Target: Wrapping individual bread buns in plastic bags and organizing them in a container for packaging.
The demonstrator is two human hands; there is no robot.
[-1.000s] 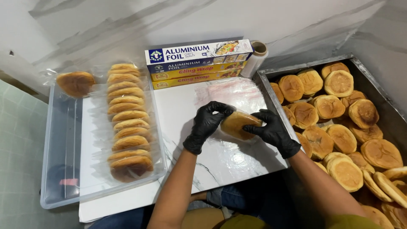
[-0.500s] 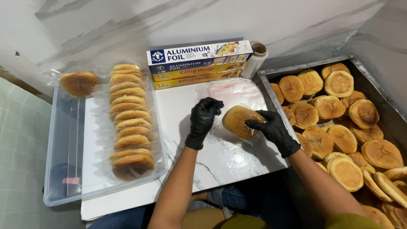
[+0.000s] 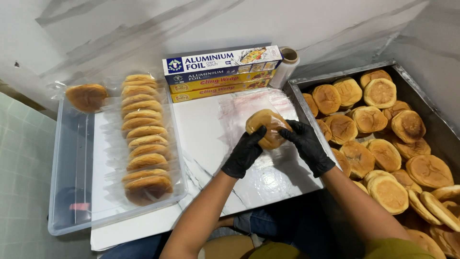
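Observation:
Both my hands wear black gloves and hold one round golden bun [image 3: 265,125] above a sheet of clear cling film [image 3: 249,108] spread on the white marble board [image 3: 201,139]. My left hand [image 3: 245,152] grips the bun's lower left side. My right hand [image 3: 306,146] grips its right side. Film appears to cling around the bun. To the left, a clear plastic bin [image 3: 72,187] holds a row of several wrapped buns [image 3: 141,139] standing on edge.
A metal tray [image 3: 299,81] on the right is full of several unwrapped buns [image 3: 383,144]. Boxes of aluminium foil and cling wrap [image 3: 220,72] and a film roll [image 3: 286,64] lie at the board's far edge. One wrapped bun [image 3: 86,96] sits in the bin's far corner.
The bun has been turned and lifted slightly in my hands, now showing its round face. Both hands have shifted their grip around it.

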